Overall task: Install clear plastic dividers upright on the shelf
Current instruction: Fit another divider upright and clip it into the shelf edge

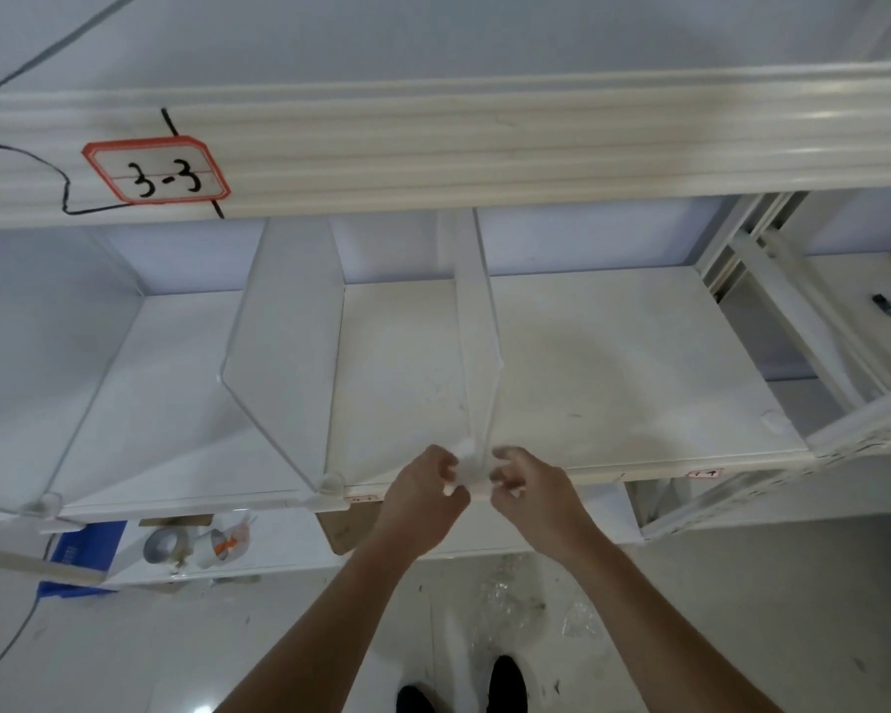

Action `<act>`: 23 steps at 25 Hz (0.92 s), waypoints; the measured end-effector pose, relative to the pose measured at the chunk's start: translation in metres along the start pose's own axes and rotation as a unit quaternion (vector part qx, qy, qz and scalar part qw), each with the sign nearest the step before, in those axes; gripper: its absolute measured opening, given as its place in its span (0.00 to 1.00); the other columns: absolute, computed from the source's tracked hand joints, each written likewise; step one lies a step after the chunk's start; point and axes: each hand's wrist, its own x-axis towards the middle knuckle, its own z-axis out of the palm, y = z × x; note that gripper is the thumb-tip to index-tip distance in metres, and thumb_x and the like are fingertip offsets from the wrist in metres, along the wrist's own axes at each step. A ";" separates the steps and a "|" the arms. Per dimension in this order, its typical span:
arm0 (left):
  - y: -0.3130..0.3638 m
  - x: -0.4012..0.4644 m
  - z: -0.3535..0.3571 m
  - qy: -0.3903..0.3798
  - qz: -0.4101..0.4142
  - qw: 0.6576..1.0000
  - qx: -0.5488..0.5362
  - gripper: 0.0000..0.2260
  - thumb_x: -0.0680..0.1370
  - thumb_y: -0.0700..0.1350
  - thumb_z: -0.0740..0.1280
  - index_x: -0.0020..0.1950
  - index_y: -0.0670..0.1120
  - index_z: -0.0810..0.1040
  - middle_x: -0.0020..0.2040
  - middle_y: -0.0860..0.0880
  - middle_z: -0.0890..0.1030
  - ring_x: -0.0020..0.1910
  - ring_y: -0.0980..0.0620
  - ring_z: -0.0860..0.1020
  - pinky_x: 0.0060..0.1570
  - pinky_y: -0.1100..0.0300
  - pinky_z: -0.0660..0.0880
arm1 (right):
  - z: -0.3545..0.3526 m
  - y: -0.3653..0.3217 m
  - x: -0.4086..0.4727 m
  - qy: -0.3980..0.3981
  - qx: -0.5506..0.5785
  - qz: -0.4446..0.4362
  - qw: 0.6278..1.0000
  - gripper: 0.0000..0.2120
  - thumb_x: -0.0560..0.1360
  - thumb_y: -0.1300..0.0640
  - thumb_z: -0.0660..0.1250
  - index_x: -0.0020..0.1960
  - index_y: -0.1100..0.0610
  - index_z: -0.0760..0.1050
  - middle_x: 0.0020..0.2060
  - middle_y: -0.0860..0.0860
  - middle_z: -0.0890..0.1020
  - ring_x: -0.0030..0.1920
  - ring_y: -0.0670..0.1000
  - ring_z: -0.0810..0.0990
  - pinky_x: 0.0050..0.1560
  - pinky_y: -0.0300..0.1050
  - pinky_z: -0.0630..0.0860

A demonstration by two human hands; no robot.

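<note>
A white shelf (613, 362) carries three clear plastic dividers standing upright. One divider (477, 342) runs front to back in the middle, and its front end sits in a small clear clip (465, 465) at the shelf's front edge. My left hand (425, 494) pinches that clip from the left. My right hand (528, 488) pinches it from the right. A second divider (286, 352) stands further left in its own clip (330, 483). A third divider (57, 362) stands at the far left.
An upper shelf rail (484, 141) with a red-bordered label "3-3" (156, 169) overhangs the work area. Below the shelf sit tape rolls (163, 545), a blue bin (81, 553) and cardboard. A metal rack frame (793, 326) stands at right. Plastic scraps lie on the floor.
</note>
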 end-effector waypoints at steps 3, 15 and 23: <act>-0.020 -0.008 0.021 -0.031 -0.141 0.971 -0.189 0.15 0.81 0.55 0.67 0.54 0.43 0.81 0.42 0.50 0.86 0.41 0.52 0.83 0.50 0.51 0.80 | 0.016 0.024 -0.016 0.097 0.190 0.157 0.964 0.06 0.78 0.56 0.66 0.50 0.58 0.79 0.43 0.54 0.85 0.41 0.52 0.83 0.41 0.36 0.78; -0.018 0.017 0.068 0.015 -0.264 0.787 -0.557 0.17 0.81 0.51 0.69 0.56 0.36 0.83 0.48 0.40 0.87 0.48 0.44 0.86 0.54 0.51 0.81 | 0.073 0.040 0.035 0.034 0.486 0.238 0.841 0.16 0.78 0.48 0.69 0.53 0.61 0.84 0.51 0.61 0.88 0.55 0.59 0.86 0.56 0.54 0.81; -0.005 0.021 0.094 0.039 -0.296 0.752 -0.587 0.22 0.79 0.55 0.71 0.64 0.40 0.77 0.58 0.42 0.82 0.58 0.44 0.82 0.68 0.46 0.75 | 0.060 0.064 0.043 0.014 0.482 0.234 0.844 0.16 0.77 0.48 0.71 0.56 0.61 0.84 0.50 0.59 0.88 0.54 0.59 0.85 0.52 0.49 0.80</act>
